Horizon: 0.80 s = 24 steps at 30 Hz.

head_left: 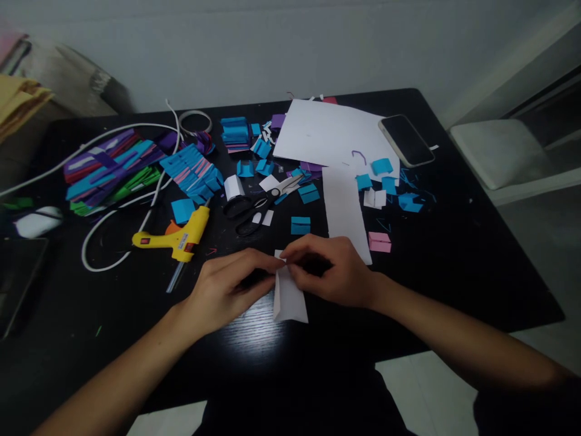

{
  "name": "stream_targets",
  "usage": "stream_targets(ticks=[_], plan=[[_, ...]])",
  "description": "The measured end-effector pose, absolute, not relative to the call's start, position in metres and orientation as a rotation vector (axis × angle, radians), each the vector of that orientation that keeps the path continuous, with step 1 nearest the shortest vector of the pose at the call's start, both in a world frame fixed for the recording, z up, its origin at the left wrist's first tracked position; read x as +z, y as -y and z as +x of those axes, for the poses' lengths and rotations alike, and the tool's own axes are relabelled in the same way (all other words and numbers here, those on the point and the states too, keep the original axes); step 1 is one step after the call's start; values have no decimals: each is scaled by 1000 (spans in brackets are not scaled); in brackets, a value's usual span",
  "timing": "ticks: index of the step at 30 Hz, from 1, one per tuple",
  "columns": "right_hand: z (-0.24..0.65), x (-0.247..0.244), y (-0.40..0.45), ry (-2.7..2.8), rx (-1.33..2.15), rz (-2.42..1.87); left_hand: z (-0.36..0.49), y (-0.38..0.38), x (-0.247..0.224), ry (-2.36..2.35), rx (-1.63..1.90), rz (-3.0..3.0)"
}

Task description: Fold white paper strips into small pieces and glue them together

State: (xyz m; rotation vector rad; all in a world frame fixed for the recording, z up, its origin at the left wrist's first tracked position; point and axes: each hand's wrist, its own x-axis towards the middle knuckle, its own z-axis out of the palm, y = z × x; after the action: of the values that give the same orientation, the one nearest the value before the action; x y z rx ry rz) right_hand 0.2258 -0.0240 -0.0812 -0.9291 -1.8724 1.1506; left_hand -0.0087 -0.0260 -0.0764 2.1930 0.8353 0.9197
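A folded strip of white paper (291, 300) is held between both hands near the front of the black table. My left hand (231, 281) pinches its left edge near the top with thumb and fingers. From the right, my right hand (329, 266) pinches the same strip close to the left fingertips. The strip's lower end spreads open toward me, with a crease along its left side. Just beyond the hands lie a small blue folded paper (300, 226) and black-handled scissors (263, 203). A longer white paper strip (345, 206) runs behind my right hand.
On the left are a yellow glue gun (181, 236), a looping white cable (86, 245) and bundles of coloured paper strips (111, 166). At the back right, a phone (406, 140) rests partly on a large white sheet (324, 133). A pink folded paper (379, 242) lies right of the long strip.
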Motion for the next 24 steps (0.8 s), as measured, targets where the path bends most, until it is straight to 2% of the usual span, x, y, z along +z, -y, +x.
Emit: stream_targets(ticks=[11,24], plan=[[230,-76,18,1951,1133,-671,-10,21,-79,-921,936,2148],[230,-83,17,1920,1205,-704,-9,23,-78,-858,887,2118]])
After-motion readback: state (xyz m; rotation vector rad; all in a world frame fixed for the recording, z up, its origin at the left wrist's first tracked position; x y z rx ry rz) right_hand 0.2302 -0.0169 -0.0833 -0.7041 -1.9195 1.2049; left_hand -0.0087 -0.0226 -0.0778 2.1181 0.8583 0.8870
